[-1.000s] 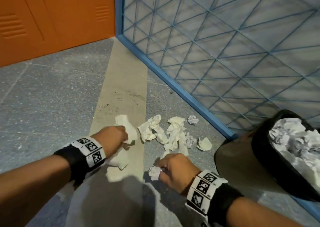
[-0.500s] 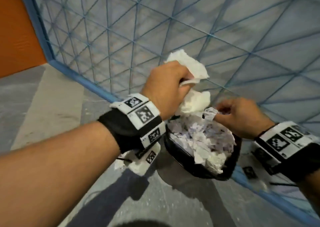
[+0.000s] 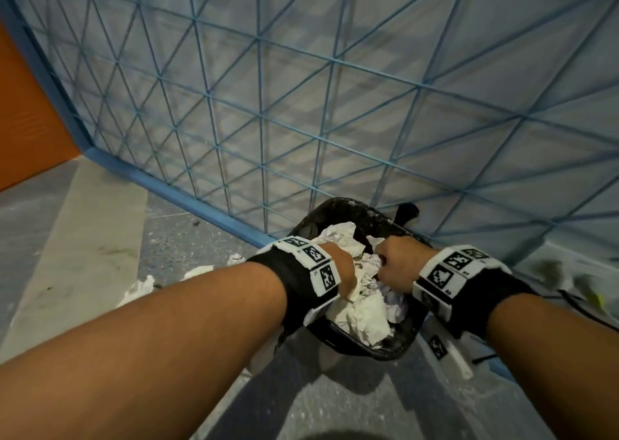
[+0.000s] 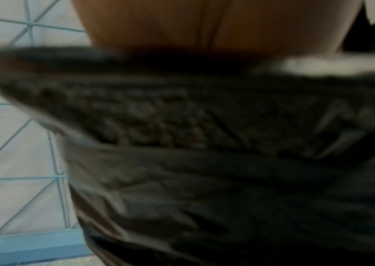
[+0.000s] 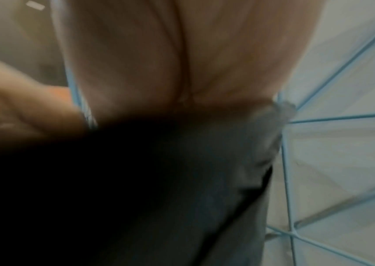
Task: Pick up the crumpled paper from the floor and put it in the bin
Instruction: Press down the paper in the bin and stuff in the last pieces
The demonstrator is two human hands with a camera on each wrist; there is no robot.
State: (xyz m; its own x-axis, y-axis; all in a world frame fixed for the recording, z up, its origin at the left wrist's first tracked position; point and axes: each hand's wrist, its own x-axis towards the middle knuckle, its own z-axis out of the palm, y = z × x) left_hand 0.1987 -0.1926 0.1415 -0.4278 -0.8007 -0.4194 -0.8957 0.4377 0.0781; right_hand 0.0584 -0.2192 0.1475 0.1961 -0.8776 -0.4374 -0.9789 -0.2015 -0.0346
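Note:
The black bin [image 3: 385, 350] stands on the floor against the blue mesh panel, heaped with white crumpled paper [image 3: 366, 315]. Both hands are down inside its mouth. My left hand [image 3: 341, 265] grips a wad of crumpled paper [image 3: 348, 292], its fingers buried in the heap. My right hand [image 3: 397, 262] is curled into a fist around a smaller crumpled piece [image 3: 373, 259] beside it. Both wrist views are blurred: the left shows my palm [image 4: 204, 27] over the dark bin liner [image 4: 204, 162], the right my palm [image 5: 182, 54] over the bin's dark side [image 5: 182, 180]. No fingertips show there.
Loose crumpled pieces [image 3: 140, 288] [image 3: 197, 270] [image 3: 236, 258] lie on the grey floor left of the bin. The blue mesh panel [image 3: 301, 104] with its bottom rail [image 3: 167, 188] rises right behind the bin. An orange locker wall [image 3: 26, 121] stands at far left.
Both hands lifted paper from the floor, carried it right to above the bin, and have now dropped into the bin's mouth with it.

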